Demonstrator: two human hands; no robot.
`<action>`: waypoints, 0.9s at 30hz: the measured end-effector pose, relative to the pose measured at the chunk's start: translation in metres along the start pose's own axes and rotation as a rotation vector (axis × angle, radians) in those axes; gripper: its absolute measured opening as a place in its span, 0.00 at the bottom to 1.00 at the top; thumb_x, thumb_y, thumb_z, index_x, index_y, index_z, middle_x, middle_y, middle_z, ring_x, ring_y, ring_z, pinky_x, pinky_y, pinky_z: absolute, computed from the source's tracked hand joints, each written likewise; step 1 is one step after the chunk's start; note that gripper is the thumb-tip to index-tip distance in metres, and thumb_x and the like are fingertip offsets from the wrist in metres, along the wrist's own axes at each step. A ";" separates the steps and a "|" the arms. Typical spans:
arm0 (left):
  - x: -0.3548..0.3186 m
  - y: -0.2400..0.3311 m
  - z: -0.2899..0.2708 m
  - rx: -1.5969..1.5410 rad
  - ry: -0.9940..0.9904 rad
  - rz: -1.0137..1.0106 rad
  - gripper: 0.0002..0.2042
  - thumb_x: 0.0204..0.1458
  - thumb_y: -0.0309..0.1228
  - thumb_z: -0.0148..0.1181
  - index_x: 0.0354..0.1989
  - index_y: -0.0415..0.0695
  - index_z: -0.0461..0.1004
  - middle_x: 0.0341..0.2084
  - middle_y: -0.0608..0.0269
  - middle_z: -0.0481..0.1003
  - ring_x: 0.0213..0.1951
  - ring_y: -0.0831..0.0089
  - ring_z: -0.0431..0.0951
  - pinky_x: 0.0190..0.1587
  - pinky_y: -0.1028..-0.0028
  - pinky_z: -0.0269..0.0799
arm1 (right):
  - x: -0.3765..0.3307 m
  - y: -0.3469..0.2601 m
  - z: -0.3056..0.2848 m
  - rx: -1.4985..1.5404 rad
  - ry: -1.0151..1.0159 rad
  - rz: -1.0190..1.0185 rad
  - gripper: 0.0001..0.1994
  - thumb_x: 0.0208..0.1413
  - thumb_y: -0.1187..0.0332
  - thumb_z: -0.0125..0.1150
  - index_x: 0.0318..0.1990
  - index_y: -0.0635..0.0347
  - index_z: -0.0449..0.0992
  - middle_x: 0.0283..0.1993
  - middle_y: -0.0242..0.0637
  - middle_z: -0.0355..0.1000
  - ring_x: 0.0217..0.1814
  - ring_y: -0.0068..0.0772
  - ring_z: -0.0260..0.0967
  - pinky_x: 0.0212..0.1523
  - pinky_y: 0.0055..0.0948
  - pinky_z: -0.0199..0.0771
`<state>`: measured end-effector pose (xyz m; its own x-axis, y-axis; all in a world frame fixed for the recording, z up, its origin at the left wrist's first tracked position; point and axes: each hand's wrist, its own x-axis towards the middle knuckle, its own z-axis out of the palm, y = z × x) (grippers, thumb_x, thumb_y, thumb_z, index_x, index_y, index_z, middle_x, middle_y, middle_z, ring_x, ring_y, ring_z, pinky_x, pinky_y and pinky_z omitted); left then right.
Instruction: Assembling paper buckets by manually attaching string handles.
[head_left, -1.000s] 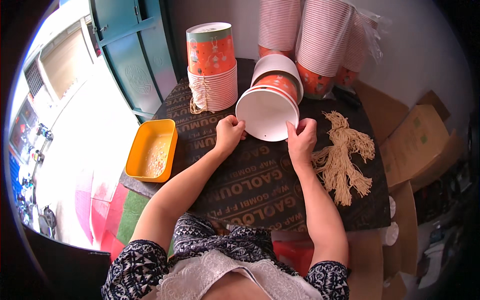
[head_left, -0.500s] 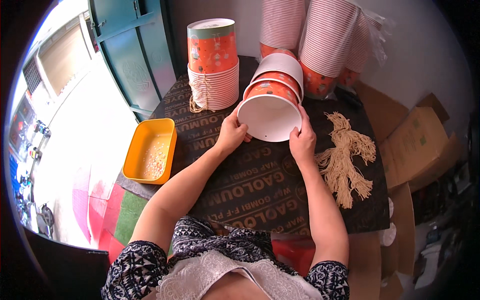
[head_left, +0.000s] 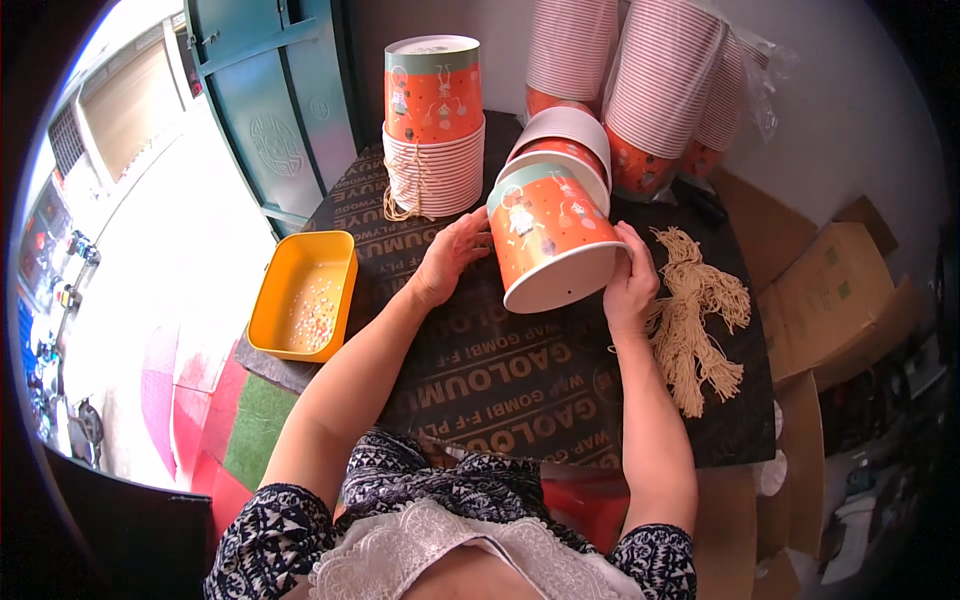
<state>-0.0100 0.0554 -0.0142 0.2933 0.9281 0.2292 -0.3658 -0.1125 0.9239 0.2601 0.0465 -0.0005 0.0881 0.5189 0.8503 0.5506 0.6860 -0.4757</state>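
Holding one bucket in the right grip, head view. Clock centred on that bucket, 12 = away from the person. Orange bucket (head_left: 550,230) is tilted over the table (head_left: 490,365), green band between 11 and 12, white mouth between 5 and 6; small dark hole visible inside by the rim. Right hand (head_left: 633,290) at 4: grip wrapped on the side wall near the rim. Left hand (head_left: 450,258) between 8 and 9: grip loose, fingers extended, tips just beside the wall; can't tell if they touch.

Around it: nested bucket stack (head_left: 563,125) at 12, on its side, directly behind the held one; contact unclear. Upside-down bucket stack (head_left: 437,175) between 10 and 11, thin cords (head_left: 402,190) draped down its left side. Bagged bucket stacks (head_left: 662,85) at 1. Beige cord bundle (head_left: 695,345) at 4, flat on the table, near the right wrist. Yellow tub (head_left: 312,258) between 8 and 9, at the table edge, small pale bits (head_left: 318,322) in the bottom. Cardboard box (head_left: 830,290) between 3 and 4, off the table. Teal door (head_left: 285,110) near 10.
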 end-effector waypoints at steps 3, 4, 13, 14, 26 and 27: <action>-0.009 0.013 0.014 0.014 0.054 0.034 0.33 0.59 0.56 0.43 0.65 0.44 0.61 0.57 0.63 0.69 0.57 0.71 0.68 0.61 0.64 0.58 | 0.003 -0.011 -0.001 0.004 -0.025 -0.079 0.11 0.64 0.70 0.49 0.48 0.64 0.74 0.52 0.49 0.73 0.53 0.50 0.72 0.52 0.40 0.72; -0.003 -0.002 0.000 -0.028 0.043 0.046 0.31 0.60 0.55 0.44 0.63 0.43 0.63 0.55 0.62 0.71 0.55 0.70 0.71 0.59 0.64 0.62 | 0.004 -0.012 -0.001 0.040 -0.023 -0.127 0.10 0.63 0.71 0.50 0.48 0.64 0.74 0.52 0.49 0.74 0.53 0.50 0.72 0.51 0.40 0.72; -0.007 0.055 -0.020 0.138 -0.033 0.290 0.33 0.56 0.52 0.50 0.62 0.36 0.64 0.60 0.49 0.66 0.63 0.59 0.64 0.64 0.60 0.56 | 0.015 -0.031 -0.007 0.099 -0.107 -0.308 0.10 0.58 0.75 0.55 0.47 0.64 0.74 0.53 0.51 0.72 0.48 0.50 0.72 0.49 0.39 0.72; -0.012 0.067 -0.009 0.431 -0.004 0.385 0.33 0.54 0.50 0.53 0.61 0.36 0.65 0.60 0.49 0.66 0.63 0.58 0.64 0.65 0.60 0.56 | 0.018 -0.032 -0.009 0.046 -0.118 -0.350 0.12 0.57 0.75 0.56 0.49 0.64 0.73 0.54 0.51 0.71 0.49 0.51 0.71 0.49 0.39 0.72; -0.047 0.123 0.044 0.929 -0.301 0.614 0.37 0.40 0.52 0.62 0.55 0.35 0.71 0.48 0.46 0.75 0.54 0.52 0.73 0.66 0.53 0.50 | 0.009 -0.046 -0.002 0.060 -0.264 -0.244 0.05 0.59 0.73 0.55 0.38 0.66 0.75 0.37 0.47 0.76 0.37 0.45 0.76 0.39 0.36 0.75; -0.048 0.123 0.045 0.958 -0.328 0.576 0.37 0.40 0.53 0.64 0.54 0.35 0.72 0.48 0.46 0.75 0.53 0.52 0.73 0.66 0.52 0.50 | 0.006 -0.048 -0.001 0.109 -0.318 -0.120 0.06 0.59 0.73 0.55 0.37 0.66 0.75 0.35 0.47 0.76 0.36 0.44 0.76 0.38 0.35 0.75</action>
<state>-0.0297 -0.0185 0.1021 0.5670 0.5321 0.6288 0.2570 -0.8395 0.4787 0.2351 0.0162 0.0279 -0.2440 0.5522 0.7972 0.4476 0.7934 -0.4126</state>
